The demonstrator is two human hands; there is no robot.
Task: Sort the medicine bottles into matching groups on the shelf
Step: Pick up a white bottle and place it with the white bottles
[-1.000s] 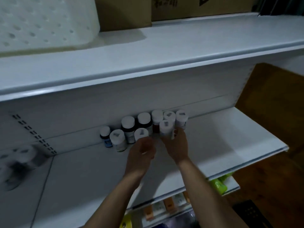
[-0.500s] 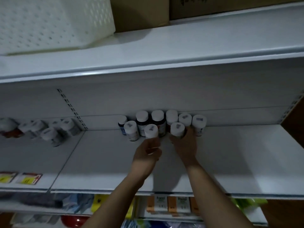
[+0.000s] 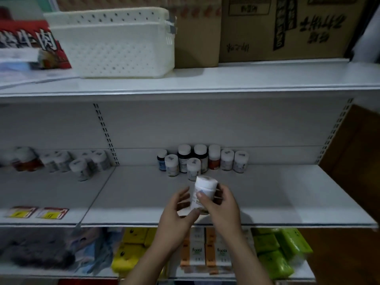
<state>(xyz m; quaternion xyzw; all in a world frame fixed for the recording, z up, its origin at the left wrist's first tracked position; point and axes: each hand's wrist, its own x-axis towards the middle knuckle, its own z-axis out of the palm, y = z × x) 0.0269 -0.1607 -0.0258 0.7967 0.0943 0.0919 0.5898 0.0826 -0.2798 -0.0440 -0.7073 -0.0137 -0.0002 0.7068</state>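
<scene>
Sorting partly done: one white bottle (image 3: 202,194) was off the shelf (image 3: 287,192), centre frame.
The right hand (image 3: 221,204) had a closed grip around it; the left hand (image 3: 176,210) was loose, thumb at its base. Mixed bottles (image 3: 202,159) stood unsorted behind.

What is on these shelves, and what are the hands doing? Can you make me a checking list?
Surface: white middle shelf, mostly bare at the front.
Job's things: white bottle held above the shelf; bottles by the back wall standing in a close cluster, all with white caps; bottles at the left, blurred.
Clutter: price tags on the shelf's front left.
Hands: right hand grips the white bottle; left hand is beside it, thumb at its base, fingers loose.
Cables: nothing seen.
Surroundings: white holed basket and cardboard boxes on the top shelf; green packs on the shelf below.
</scene>
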